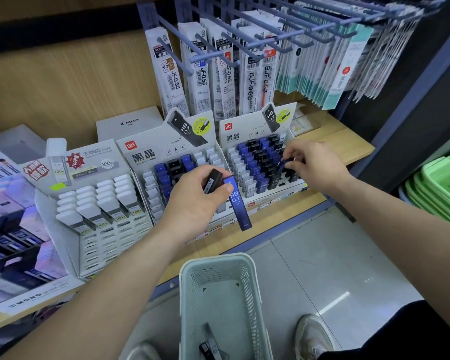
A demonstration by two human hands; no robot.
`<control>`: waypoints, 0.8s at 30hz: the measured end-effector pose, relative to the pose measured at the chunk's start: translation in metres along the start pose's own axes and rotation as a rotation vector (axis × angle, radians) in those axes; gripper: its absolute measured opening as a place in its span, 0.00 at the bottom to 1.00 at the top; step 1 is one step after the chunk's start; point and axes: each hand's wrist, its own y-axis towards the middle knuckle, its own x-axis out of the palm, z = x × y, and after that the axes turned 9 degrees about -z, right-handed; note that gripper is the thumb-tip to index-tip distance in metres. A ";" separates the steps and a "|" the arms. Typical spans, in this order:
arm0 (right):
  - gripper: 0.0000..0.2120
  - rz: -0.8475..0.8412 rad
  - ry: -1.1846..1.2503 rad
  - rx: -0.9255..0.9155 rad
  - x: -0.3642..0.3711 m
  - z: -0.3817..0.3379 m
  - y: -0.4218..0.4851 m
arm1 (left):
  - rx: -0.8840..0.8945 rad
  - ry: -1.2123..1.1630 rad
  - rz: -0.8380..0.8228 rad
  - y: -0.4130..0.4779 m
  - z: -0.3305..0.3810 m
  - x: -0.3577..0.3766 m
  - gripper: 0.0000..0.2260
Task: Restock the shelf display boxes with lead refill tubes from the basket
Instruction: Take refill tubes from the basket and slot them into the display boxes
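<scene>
- Tubes in reserve: left hand (200,203) grips two lead refill tubes at once, a black tube (213,181) and a blue tube (239,206). The thumb is clamped across both. They hang in front of the middle display box (151,152). Judged a holding stock, so the other hand can fill slots without reaching down each time.
- Right hand (313,165) is over the right display box (234,133). Its fingertips pinch a third tube (286,162), blue, near its upper end, above the rear rows. Judgement: gripping it high leaves the lower end free to enter a slot.
- Right box looks nearly full, with white, blue and black columns. The front of the middle box is hidden by the left hand, so its fill cannot be told.
- Basket (218,275) sits low between the shoes, under the shelf edge and within easy reach. A few dark tubes (210,345) lie in its bottom.
- Judgement: restock is well along but not done.
</scene>
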 end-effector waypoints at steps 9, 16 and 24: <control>0.04 0.030 -0.134 -0.108 0.007 -0.003 0.008 | 0.008 -0.006 0.010 -0.002 0.001 -0.002 0.05; 0.09 0.085 0.145 0.022 -0.011 -0.024 -0.014 | 0.005 -0.032 0.023 -0.002 -0.001 -0.005 0.06; 0.21 -0.228 0.599 -0.094 0.011 -0.102 -0.060 | 0.024 -0.096 0.035 -0.004 0.005 0.002 0.04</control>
